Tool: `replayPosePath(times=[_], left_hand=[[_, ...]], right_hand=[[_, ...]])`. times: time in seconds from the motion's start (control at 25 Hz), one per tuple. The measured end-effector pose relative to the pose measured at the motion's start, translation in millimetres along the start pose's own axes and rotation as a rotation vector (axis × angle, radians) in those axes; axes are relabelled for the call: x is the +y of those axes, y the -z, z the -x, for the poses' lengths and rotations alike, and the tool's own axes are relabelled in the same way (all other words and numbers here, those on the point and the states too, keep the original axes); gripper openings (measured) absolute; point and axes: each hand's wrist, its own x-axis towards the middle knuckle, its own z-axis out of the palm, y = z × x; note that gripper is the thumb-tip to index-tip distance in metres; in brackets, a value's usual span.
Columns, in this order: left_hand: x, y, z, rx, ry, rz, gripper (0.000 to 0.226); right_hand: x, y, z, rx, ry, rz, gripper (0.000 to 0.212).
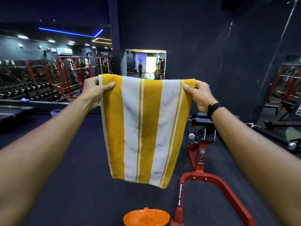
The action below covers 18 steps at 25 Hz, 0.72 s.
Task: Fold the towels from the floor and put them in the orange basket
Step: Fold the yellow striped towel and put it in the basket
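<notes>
Head view: yellow-and-white striped towel (143,128) hangs flat, slightly smudged.

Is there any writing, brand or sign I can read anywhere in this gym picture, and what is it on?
"RN FITNESS", as far as it can be made out: white letters running up the red machine frame.
White warning sticker on the same frame's upright: small figures and print, too small to read.
Striped towel, held up by the left hand and right hand: no writing.
Orange basket: no label shows.
</notes>
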Motion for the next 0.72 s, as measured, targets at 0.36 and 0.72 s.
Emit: replayPosePath(times=[0.36, 0.72], left_hand=[[-34, 8, 7, 0.078, -0.097, -0.116, 0.026], [-3, -4, -3, -0.215, 0.067, -0.084, 0.054]], right_hand=[[34, 19, 14, 0.101, 0.037, 0.181, 0.026], [5, 47, 1, -0.142, -0.212, 0.115, 0.036]])
